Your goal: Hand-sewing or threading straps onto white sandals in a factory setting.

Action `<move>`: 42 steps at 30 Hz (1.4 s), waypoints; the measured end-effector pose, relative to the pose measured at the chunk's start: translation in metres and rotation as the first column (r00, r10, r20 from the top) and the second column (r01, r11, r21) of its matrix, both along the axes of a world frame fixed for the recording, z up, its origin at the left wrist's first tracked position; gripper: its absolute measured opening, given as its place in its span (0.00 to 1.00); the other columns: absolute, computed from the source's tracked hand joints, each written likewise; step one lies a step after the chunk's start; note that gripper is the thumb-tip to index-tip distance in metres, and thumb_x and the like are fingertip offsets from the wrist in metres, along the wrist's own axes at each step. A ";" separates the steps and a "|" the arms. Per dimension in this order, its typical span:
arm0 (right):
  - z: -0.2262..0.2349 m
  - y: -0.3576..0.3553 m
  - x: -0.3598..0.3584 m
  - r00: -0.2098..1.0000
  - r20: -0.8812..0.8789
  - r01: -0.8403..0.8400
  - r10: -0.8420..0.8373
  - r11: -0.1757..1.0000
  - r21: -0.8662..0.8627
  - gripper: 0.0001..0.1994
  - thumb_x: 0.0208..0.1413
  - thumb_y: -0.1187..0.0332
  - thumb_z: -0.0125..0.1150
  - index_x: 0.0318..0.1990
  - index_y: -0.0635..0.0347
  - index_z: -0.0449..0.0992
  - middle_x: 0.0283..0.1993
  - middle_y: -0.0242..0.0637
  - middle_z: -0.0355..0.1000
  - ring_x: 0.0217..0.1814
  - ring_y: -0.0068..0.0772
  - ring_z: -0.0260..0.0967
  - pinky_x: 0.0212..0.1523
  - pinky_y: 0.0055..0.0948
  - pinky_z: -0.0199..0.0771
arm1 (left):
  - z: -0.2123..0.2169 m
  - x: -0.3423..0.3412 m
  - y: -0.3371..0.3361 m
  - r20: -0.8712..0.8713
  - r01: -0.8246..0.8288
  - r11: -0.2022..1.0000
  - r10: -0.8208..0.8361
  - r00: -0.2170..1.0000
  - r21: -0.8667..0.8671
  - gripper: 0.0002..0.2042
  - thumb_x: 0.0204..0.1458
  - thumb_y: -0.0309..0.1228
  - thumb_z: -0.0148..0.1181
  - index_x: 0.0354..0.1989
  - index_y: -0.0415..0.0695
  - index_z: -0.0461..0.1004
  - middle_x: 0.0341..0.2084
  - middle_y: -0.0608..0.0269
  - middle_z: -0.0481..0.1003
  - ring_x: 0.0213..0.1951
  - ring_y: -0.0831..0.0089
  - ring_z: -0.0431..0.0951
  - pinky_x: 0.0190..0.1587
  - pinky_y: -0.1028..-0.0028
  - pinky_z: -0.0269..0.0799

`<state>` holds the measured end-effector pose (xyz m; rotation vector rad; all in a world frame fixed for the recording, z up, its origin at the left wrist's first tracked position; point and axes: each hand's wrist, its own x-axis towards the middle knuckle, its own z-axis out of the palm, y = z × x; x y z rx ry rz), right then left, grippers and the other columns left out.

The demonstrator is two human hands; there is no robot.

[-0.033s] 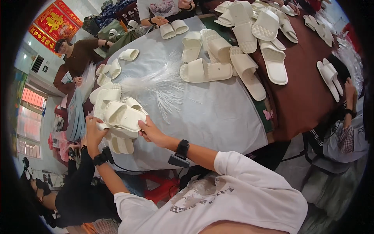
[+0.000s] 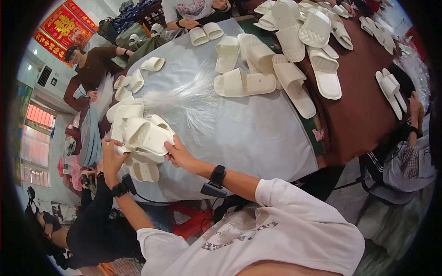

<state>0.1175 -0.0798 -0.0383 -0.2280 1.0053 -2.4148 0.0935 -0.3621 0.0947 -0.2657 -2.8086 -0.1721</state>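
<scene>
A cream slipper [image 2: 156, 140] is in front of me at the table's near left, its sole upward past a wide strap. My right hand [image 2: 182, 157] is closed on its heel end, thumb on top. On the left side of the same bunch, my left hand [image 2: 113, 158] pinches the pale edge of a slipper [image 2: 121, 150]; whether it is the same slipper or one beneath is hidden. More cream slippers [image 2: 126, 112] lie behind and under these, and one [image 2: 145, 171] rests below my hands at the table edge.
Thin clear plastic bags [image 2: 184, 96] lie mid-table on the grey cover [image 2: 258, 138]. Many loose slippers [image 2: 244, 83] spread across the back and onto a brown-covered table [image 2: 350, 124]. Other people sit around, one person's hand [image 2: 186, 24] by a slipper pair. Blue-grey flat pieces [image 2: 88, 142] are stacked at left.
</scene>
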 end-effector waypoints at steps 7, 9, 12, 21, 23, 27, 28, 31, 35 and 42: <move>-0.006 -0.026 -0.037 0.999 -0.048 -0.004 0.011 0.991 0.136 0.20 0.76 0.52 0.46 0.64 0.52 0.56 0.31 0.30 0.68 0.19 0.18 0.54 0.16 0.24 0.53 | -0.026 -0.025 -0.033 -0.006 -0.088 0.988 0.089 0.996 0.130 0.24 0.37 0.29 0.77 0.47 0.40 0.79 0.47 0.48 0.72 0.53 0.48 0.74 0.58 0.57 0.71; -0.031 -0.036 -0.058 0.969 -0.208 -0.013 0.135 0.865 0.502 0.19 0.74 0.55 0.49 0.59 0.62 0.68 0.31 0.38 0.74 0.23 0.29 0.67 0.21 0.34 0.67 | -0.035 -0.037 -0.035 0.016 -0.092 0.992 0.091 0.996 0.086 0.27 0.37 0.29 0.77 0.50 0.41 0.79 0.51 0.45 0.73 0.56 0.47 0.73 0.60 0.57 0.70; -0.059 0.003 -0.070 0.749 -0.626 0.391 0.218 0.617 0.683 0.18 0.67 0.57 0.55 0.44 0.68 0.79 0.37 0.51 0.80 0.30 0.55 0.76 0.32 0.47 0.75 | -0.039 -0.076 -0.011 0.036 -0.065 0.998 0.064 0.997 0.012 0.33 0.39 0.30 0.78 0.59 0.43 0.77 0.62 0.38 0.70 0.65 0.42 0.69 0.67 0.55 0.66; 0.020 0.254 -0.044 0.753 -0.654 0.657 -0.073 0.041 0.752 0.25 0.66 0.49 0.60 0.48 0.67 0.81 0.45 0.55 0.81 0.51 0.57 0.79 0.53 0.48 0.76 | -0.072 -0.003 0.093 -0.092 0.029 0.994 -0.019 0.996 0.102 0.25 0.52 0.29 0.72 0.60 0.43 0.76 0.67 0.40 0.64 0.69 0.41 0.62 0.71 0.54 0.59; 0.025 0.269 -0.071 0.723 -0.684 0.676 -0.096 -0.106 0.730 0.25 0.65 0.49 0.62 0.47 0.68 0.81 0.44 0.57 0.81 0.50 0.57 0.79 0.52 0.48 0.76 | -0.074 0.015 0.164 -0.110 0.180 0.959 -0.159 0.981 0.218 0.23 0.53 0.29 0.71 0.58 0.44 0.77 0.66 0.44 0.66 0.69 0.43 0.64 0.71 0.54 0.60; -0.020 0.287 -0.123 0.618 -0.780 0.784 -0.097 -0.008 0.621 0.23 0.62 0.51 0.64 0.40 0.69 0.79 0.38 0.58 0.80 0.43 0.61 0.78 0.45 0.51 0.75 | -0.070 0.037 0.291 -0.107 0.408 0.791 -0.406 0.907 0.456 0.21 0.51 0.26 0.71 0.55 0.43 0.78 0.62 0.49 0.71 0.65 0.49 0.70 0.67 0.58 0.65; -0.023 0.281 -0.129 0.629 -0.773 0.778 -0.090 0.096 0.621 0.23 0.61 0.51 0.62 0.38 0.70 0.78 0.38 0.60 0.79 0.41 0.66 0.77 0.44 0.53 0.75 | -0.070 0.042 0.307 -0.125 0.432 0.752 -0.430 0.894 0.497 0.22 0.51 0.25 0.72 0.56 0.43 0.78 0.61 0.50 0.72 0.64 0.50 0.71 0.67 0.58 0.66; -0.013 0.259 -0.110 0.603 -0.742 0.798 -0.295 0.207 0.566 0.21 0.64 0.53 0.60 0.35 0.69 0.76 0.32 0.51 0.79 0.33 0.51 0.77 0.38 0.46 0.74 | -0.066 0.051 0.333 -0.161 0.450 0.706 -0.438 0.884 0.547 0.25 0.52 0.27 0.73 0.59 0.43 0.75 0.63 0.49 0.70 0.65 0.49 0.70 0.67 0.58 0.66; 0.023 0.241 -0.042 0.657 -0.497 0.754 -0.567 0.482 0.447 0.17 0.66 0.60 0.60 0.33 0.68 0.72 0.26 0.30 0.69 0.29 0.19 0.63 0.32 0.31 0.69 | -0.066 0.045 0.349 -0.261 0.476 0.712 -0.398 0.879 0.516 0.35 0.50 0.32 0.76 0.68 0.45 0.69 0.69 0.47 0.64 0.70 0.47 0.64 0.70 0.56 0.63; 0.039 0.232 0.071 0.767 -0.443 0.638 -0.464 0.626 0.448 0.17 0.69 0.59 0.58 0.37 0.69 0.76 0.26 0.34 0.70 0.29 0.21 0.63 0.30 0.32 0.65 | -0.074 0.050 0.345 -0.221 0.479 0.619 -0.448 0.866 0.623 0.54 0.37 0.37 0.84 0.76 0.47 0.58 0.72 0.46 0.59 0.73 0.48 0.59 0.72 0.53 0.59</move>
